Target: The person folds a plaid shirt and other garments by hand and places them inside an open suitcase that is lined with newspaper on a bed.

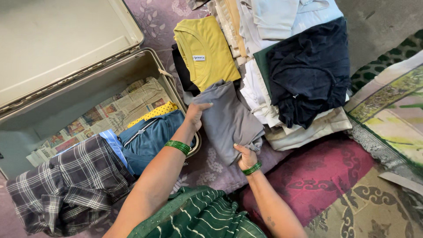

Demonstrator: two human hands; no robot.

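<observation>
A folded grey garment (229, 121) lies at the near edge of a spread of folded clothes. My left hand (195, 115) grips its upper left edge, thumb on top. My right hand (246, 156) holds its lower end from below. Both wrists wear green bangles. A folded yellow shirt (206, 50) lies just beyond the grey garment, on top of a black piece. An open metal trunk (66, 101) sits to the left, lined with newspaper (110, 112).
In the trunk lie a plaid shirt (66, 185), a blue garment (150, 136) and a yellow dotted cloth (154, 112). A dark navy garment (308, 70) tops a pile of white and cream clothes (304, 128). Patterned blankets (335, 176) cover the floor at right.
</observation>
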